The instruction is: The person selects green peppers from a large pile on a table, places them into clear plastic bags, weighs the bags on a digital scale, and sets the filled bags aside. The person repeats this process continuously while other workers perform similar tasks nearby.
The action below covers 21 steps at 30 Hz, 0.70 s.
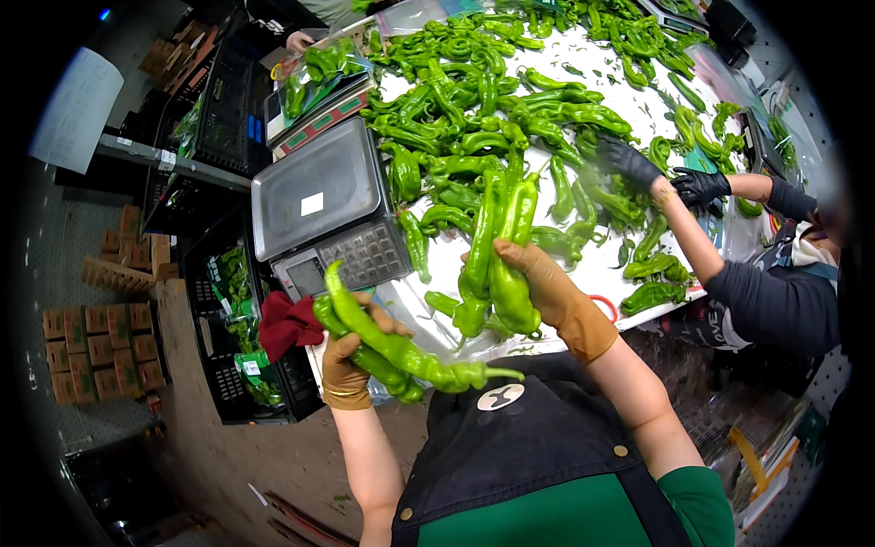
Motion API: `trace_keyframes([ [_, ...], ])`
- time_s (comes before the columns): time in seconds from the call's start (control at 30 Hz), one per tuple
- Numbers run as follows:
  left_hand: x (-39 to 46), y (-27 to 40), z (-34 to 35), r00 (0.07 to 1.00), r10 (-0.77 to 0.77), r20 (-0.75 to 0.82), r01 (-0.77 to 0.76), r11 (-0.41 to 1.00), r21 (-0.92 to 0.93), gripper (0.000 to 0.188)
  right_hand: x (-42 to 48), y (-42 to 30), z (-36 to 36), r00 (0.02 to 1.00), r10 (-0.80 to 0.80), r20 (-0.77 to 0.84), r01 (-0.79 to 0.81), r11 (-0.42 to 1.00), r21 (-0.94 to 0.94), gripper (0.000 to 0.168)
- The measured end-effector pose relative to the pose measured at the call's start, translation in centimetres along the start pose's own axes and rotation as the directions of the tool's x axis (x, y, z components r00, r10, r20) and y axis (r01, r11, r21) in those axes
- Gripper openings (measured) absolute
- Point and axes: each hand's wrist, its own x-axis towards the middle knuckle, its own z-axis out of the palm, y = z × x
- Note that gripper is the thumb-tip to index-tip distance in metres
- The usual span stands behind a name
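Observation:
My left hand (359,349), in a tan rubber glove, grips long green peppers (410,352) in front of my apron, at the table's near edge. In the same kind of glove, my right hand (540,287) holds several more green peppers (502,253) by their sides, tips pointing down. The far ends of my right fingers are hidden behind them. Beyond both hands, a large heap of green peppers (465,102) spreads over the white table (601,41). A digital scale (318,188) with a bare metal pan stands to the left of the heap.
A co-worker's black-gloved hand (629,161) reaches among the peppers at right. Behind the scale, a bag of peppers (321,72) rests on another scale. Black crates (236,383) with bagged peppers stand left of the table, near a dark red cloth (290,325). Red scissor handles (605,308) lie by the edge.

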Motion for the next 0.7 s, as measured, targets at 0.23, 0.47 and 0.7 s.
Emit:
trace_keyframes([
  [0.23,2.9,-1.1,4.3,0.951,-0.051,-0.305,0.084,0.992,0.096,0.045,-0.3,-0.7,4.1,0.957,-0.227,0.179,0.275,0.519,-0.809,0.087],
  [0.47,3.9,-2.7,6.0,0.924,0.041,-0.381,0.081,0.951,0.298,0.053,0.6,1.6,4.7,0.944,-0.23,0.238,0.32,0.451,-0.833,0.132],
  [0.7,3.2,-2.9,10.1,0.974,0.141,-0.18,-0.022,0.84,0.541,0.072,0.7,2.0,5.1,0.928,-0.329,0.174,0.351,0.619,-0.702,0.132],
])
